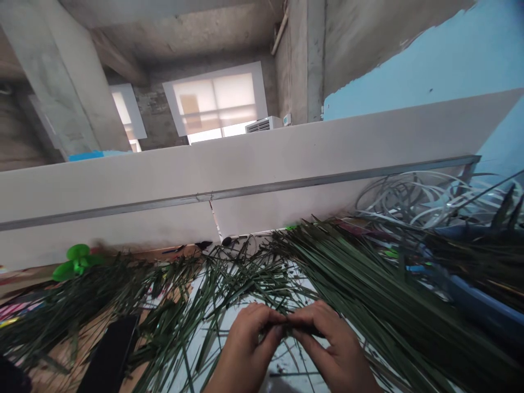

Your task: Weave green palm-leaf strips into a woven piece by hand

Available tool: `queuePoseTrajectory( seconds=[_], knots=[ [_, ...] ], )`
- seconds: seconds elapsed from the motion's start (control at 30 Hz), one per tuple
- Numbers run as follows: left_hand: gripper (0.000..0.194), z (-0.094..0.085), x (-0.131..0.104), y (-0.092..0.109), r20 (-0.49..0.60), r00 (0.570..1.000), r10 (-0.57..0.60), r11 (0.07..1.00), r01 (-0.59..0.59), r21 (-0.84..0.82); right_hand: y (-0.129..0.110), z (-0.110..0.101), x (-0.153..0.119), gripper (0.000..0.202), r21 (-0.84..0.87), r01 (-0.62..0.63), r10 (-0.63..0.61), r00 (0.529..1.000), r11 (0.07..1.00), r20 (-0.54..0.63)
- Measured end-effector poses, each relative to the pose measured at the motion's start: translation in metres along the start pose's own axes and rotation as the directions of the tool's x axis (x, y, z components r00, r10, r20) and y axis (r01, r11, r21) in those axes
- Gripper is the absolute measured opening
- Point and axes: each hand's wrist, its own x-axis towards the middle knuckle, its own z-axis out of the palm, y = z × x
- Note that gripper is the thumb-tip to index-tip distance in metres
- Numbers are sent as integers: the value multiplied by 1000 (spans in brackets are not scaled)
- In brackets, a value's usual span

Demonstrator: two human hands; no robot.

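Two bare hands on my feed: left hand (254, 335) and right hand (329, 338) meet over a flat white surface (305, 363), thumbs and fingers pinched together on what looks like a thin dark-green leaf strip (287, 326), mostly hidden at the fingertips. I'd brace both wrists, grip close to where they meet and ease the strip gently so it doesn't split. As for surroundings, a big sheaf of long dark-green leaves (368, 273) lies just beside the right hand, a blue plastic tub (487, 297) farther right, a flat black slab (110, 355) off left, then a bright-green lobed thing (77, 262) beyond it. Loose green leaf scraps (245, 275) clutter the space ahead and could snag.
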Motion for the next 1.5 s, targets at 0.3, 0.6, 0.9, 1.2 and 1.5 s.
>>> queuePoseTrajectory(
  seconds=[0.3,0.6,0.9,1.2,1.5],
  knots=[
    [11,10,4,0,60,977,-205,931,213,-297,7,-2,-2,13,-85,108,-105,994,990,44],
    [26,-12,10,-1,63,974,-216,960,224,-169,8,-1,1,12,-21,-66,67,995,998,70],
    [36,-16,11,-1,260,924,-281,781,378,-498,6,4,4,14,237,-354,340,935,905,102],
    [40,-10,13,-17,433,848,-304,606,523,-599,3,-1,6,15,184,-318,309,948,930,75],
    [38,-10,9,-14,409,861,-302,560,507,-655,5,-3,6,14,105,-245,238,968,964,77]
  ],
)
